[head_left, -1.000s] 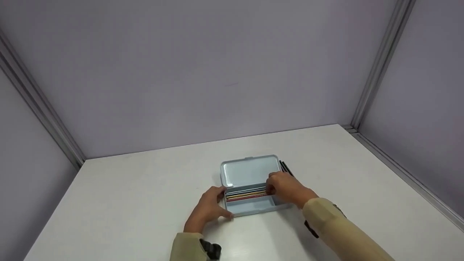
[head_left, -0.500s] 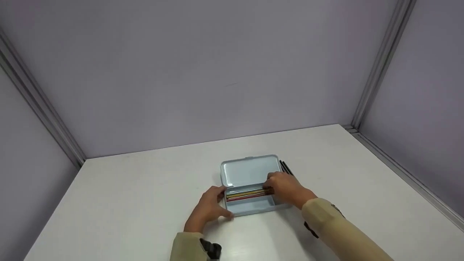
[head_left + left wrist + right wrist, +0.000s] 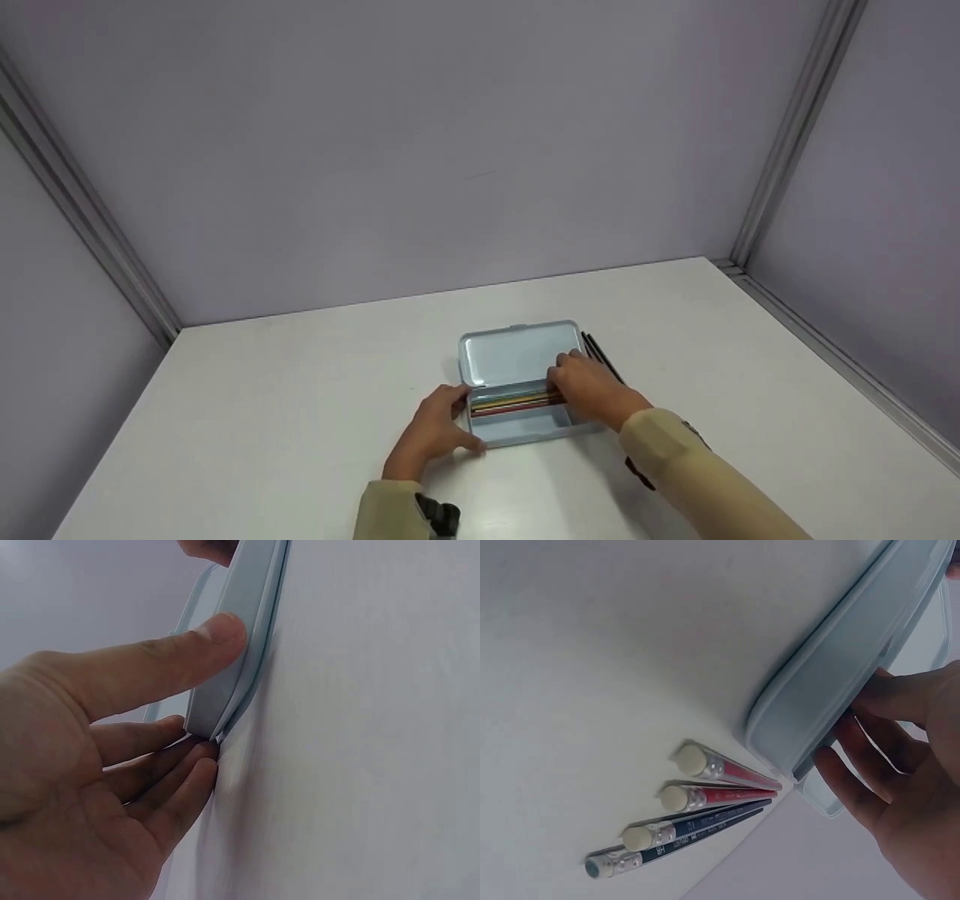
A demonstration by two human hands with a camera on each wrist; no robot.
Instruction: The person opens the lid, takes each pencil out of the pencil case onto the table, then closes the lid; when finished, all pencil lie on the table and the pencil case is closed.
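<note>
A pale blue pencil tin (image 3: 517, 427) lies open on the white table (image 3: 300, 390), its lid (image 3: 514, 356) tipped back. Several coloured pencils (image 3: 514, 403) lie in its back half. My left hand (image 3: 435, 431) rests at the tin's left front corner. In the left wrist view the thumb (image 3: 180, 652) presses flat on the tin wall (image 3: 240, 652) and the fingers touch the corner. My right hand (image 3: 589, 386) reaches over the tin's right end onto the pencils. In the right wrist view its fingers (image 3: 862, 765) pass over the tin's rim (image 3: 840, 660), tips hidden.
Several loose pencils (image 3: 600, 356) lie on the table just right of the tin; the right wrist view shows their eraser ends (image 3: 682, 799). Grey booth walls close the table at the back and sides, with metal posts (image 3: 787, 135) in the corners.
My right hand has shifted slightly back and right over the pencils in the tin, which now lie bunched closer together. The left hand and tin have stayed put.
</note>
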